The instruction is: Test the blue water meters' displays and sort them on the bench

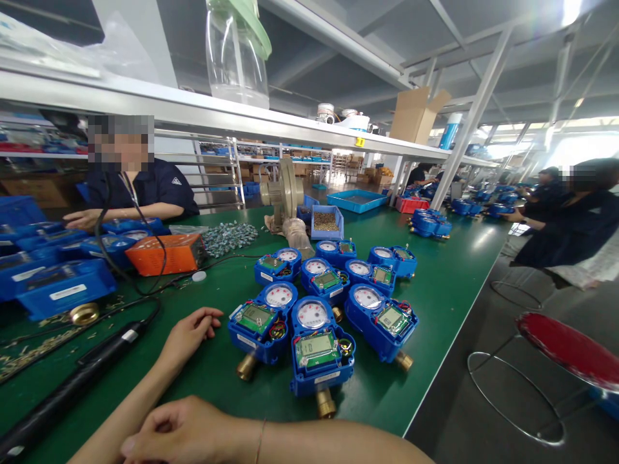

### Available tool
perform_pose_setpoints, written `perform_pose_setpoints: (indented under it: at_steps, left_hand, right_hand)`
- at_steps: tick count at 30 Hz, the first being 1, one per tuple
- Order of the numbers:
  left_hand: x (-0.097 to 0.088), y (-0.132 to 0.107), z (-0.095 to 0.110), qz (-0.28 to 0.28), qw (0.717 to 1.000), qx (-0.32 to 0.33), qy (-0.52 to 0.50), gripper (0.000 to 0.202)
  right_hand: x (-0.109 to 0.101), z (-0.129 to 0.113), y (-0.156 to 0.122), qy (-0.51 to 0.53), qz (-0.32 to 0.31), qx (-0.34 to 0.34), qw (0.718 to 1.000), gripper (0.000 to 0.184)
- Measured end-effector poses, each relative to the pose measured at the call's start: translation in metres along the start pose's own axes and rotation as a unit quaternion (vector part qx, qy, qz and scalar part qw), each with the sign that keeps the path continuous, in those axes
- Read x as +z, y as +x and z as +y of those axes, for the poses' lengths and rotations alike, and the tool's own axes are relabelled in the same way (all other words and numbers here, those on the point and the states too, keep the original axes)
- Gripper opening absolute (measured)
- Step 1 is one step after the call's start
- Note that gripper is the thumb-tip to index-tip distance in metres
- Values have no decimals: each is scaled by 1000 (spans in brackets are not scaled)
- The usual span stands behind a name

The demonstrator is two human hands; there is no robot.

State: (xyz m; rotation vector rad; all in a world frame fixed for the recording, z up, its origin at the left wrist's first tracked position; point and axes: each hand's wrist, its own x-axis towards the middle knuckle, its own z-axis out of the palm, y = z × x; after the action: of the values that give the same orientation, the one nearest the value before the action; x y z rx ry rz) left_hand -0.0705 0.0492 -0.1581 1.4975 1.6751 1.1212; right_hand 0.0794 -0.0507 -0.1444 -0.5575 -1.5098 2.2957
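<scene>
Both left hand (189, 330) and right hand (180, 430) rest empty, fingers half-curled, near plastic meters (316, 351).

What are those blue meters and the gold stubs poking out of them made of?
The meter housings look like moulded plastic: even glossy blue, rounded edges. The threaded stubs seem brass or similar metal, by their yellow shine. The dial covers appear clear plastic or glass; I cannot tell which.

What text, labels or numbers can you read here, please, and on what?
Nothing is legible.
Blue meters: white labels too blurred.
Dials: figures too small.
Blue case: sticker blurred.
Co-worker's sleeve emblem: no readable letters.
</scene>
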Motion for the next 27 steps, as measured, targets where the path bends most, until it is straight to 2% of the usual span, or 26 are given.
perform_pose_setpoints:
  at_steps: [8,13,19,24,27]
  left_hand:
    - [1,1,0,6,1000,1,-10,33]
    - [1,2,-3,6,1000,4,-9,34]
    - [0,2,-3,6,1000,5,-6,33]
    - [0,2,-3,4,1000,2,-3,32]
    - [0,2,-3,1,1000,1,0,32]
  right_hand:
    - [0,0,-2,3,18,-2,1000,55]
    - [1,-2,-1,9,10,-3,1000,58]
    - [-1,7,4,10,10,6,1000,55]
    - [-2,9,6,34,-24,-1,999,54]
    - [-1,7,4,27,-14,-7,1000,56]
